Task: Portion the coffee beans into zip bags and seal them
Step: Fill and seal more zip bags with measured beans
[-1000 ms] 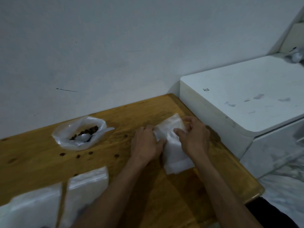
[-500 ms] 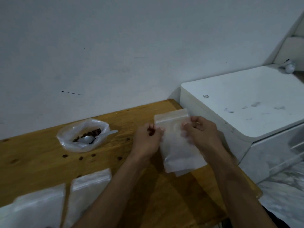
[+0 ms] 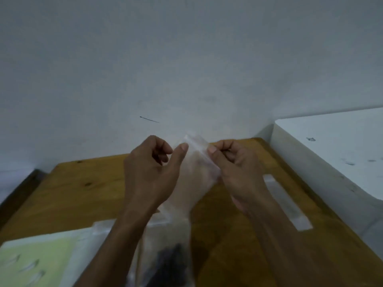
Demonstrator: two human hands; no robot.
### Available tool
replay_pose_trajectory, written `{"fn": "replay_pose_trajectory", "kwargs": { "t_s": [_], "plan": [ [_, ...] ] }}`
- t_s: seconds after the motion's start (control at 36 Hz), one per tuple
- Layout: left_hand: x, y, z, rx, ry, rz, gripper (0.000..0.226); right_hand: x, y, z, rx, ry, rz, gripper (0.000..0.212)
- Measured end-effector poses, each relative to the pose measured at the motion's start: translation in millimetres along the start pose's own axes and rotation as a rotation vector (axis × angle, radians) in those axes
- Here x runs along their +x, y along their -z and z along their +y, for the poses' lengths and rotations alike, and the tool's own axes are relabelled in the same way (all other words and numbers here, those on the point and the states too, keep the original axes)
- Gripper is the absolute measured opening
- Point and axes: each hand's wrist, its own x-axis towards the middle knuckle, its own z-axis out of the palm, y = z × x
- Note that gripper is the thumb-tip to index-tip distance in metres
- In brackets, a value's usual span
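One clear zip bag point(image 3: 196, 162) is held up above the wooden table point(image 3: 83, 195), at the middle of the view, between two hands. Its top strip points toward 12 o'clock against the wall point(image 3: 186, 59), and its body hangs down toward 6 o'clock; the picture is blurred, so I cannot tell whether the mouth is sealed. The left hand point(image 3: 151, 172) pinches the bag's top corner at 9 o'clock, thumb pressed against it, the other fingers curled in close. The right hand point(image 3: 238, 168) pinches the opposite edge at 3 o'clock, thumb and forefinger together on the plastic, remaining fingers curled.

Below the hands, at 6 o'clock, a second bag point(image 3: 165, 259) lies with a dark mass of coffee beans point(image 3: 170, 264) inside. At 4 o'clock one flat bag point(image 3: 288, 204) lies alone on the table, near its right edge. At 8 o'clock sits a pale green and white sheet point(image 3: 37, 264), partly cut by the frame.

Bare wood lies open at 9 o'clock and behind the hands up to the wall. A white cabinet point(image 3: 331, 152) flanks the table's right edge at 3 o'clock.
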Motion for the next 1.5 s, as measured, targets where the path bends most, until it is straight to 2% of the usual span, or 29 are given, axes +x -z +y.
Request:
{"fn": "replay_pose_trajectory", "kwargs": {
  "t_s": [0.11,0.17,0.28,0.5,0.61,0.64,0.72,0.75,0.89,1.06,1.17,1.25,1.31,1.39,1.5],
  "plan": [
    [8.1,33.7,-7.6,-0.234,0.201,-0.039,0.044,-9.3,-55.4,1.7,-0.018,-0.014,-0.198,0.009],
    [12.4,47.5,-15.1,-0.318,0.283,-0.036,0.043,-13.0,-77.1,3.7,-0.018,-0.009,-0.263,0.015],
    [18.1,68.8,-36.8,-0.392,0.314,-0.040,0.033,-14.8,-104.2,8.2,0.025,-0.058,-0.345,0.035],
    [21.9,86.3,-66.9,-0.376,0.250,-0.087,0.023,-4.2,-127.9,18.6,0.161,-0.249,-0.417,0.012],
    [25.6,89.6,-75.9,-0.348,0.206,-0.131,0.021,3.1,-131.2,24.7,0.124,-0.276,-0.415,0.016],
    [26.7,90.3,-77.9,-0.339,0.197,-0.137,0.021,4.6,-130.6,27.4,0.015,-0.194,-0.405,0.014],
    [29.6,91.7,-81.1,-0.286,0.181,-0.150,0.021,7.9,-128.8,34.9,-0.491,0.230,-0.381,0.011],
    [29.9,90.8,-81.0,-0.265,0.171,-0.151,0.022,7.6,-129.5,35.8,-0.570,0.305,-0.368,0.012],
    [25.6,76.7,-72.6,-0.060,0.152,-0.145,0.033,3.5,-135.6,37.7,-0.672,0.421,-0.244,0.014],
    [22.5,72.6,-72.8,0.066,0.092,-0.184,0.036,4.5,-133.9,39.6,-0.583,0.304,-0.242,0.013],
    [24.7,73.5,-73.4,0.160,0.034,-0.117,0.035,8.3,-129.4,41.4,-0.601,0.226,-0.124,0.013],
    [25.1,75.0,-74.6,0.211,0.029,-0.138,0.035,10.2,-124.3,39.1,-0.569,0.166,-0.066,0.009],
    [24.1,73.6,-75.6,0.225,0.029,-0.161,0.035,10.1,-122.5,35.7,-0.608,0.177,-0.116,0.003],
    [21.6,70.1,-72.8,0.233,0.033,-0.210,0.035,10.5,-124.3,32.3,-0.611,0.145,-0.276,0.024],
    [20.5,75.6,-71.7,0.223,0.046,-0.256,0.035,16.5,-122.8,31.1,-0.606,0.107,-0.279,0.013]
  ]
}}
